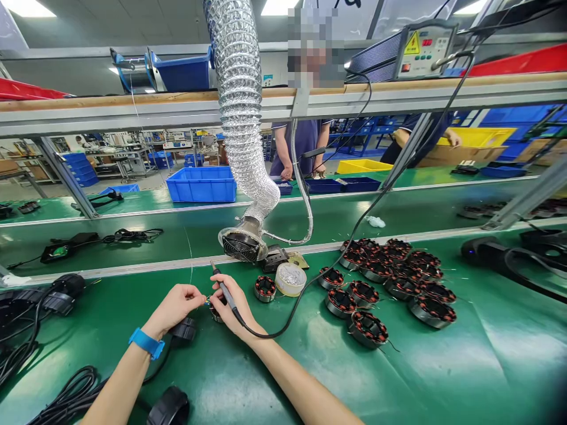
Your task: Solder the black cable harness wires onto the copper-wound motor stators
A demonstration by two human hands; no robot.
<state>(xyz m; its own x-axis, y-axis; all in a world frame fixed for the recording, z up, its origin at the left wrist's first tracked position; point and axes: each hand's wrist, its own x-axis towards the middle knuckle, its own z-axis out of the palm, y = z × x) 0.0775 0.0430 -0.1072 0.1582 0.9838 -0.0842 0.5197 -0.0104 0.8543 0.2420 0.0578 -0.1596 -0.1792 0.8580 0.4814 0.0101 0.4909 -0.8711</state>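
My right hand point(230, 304) holds a soldering iron point(228, 295) like a pen, its tip pointing up and away to the left. Below that hand a copper-wound motor stator point(215, 313) is partly visible, mostly hidden by the fingers. Thumb and fingertips of my left hand point(182, 304) are pinched beside it, on a thin wire with a bluish end point(207, 301). A fine strand of solder wire point(189, 248) hangs down behind the left fingers; whether they touch it I cannot tell. A blue wristband point(147, 343) is on my left wrist.
Several stators point(368, 329) stand on the green mat to the right. A single stator point(264, 288) sits beside a round tub point(290, 279). The fume extractor hood point(241, 243) hangs ahead. Black cables point(73, 395) lie at left. Across the bench stands a person point(301, 147).
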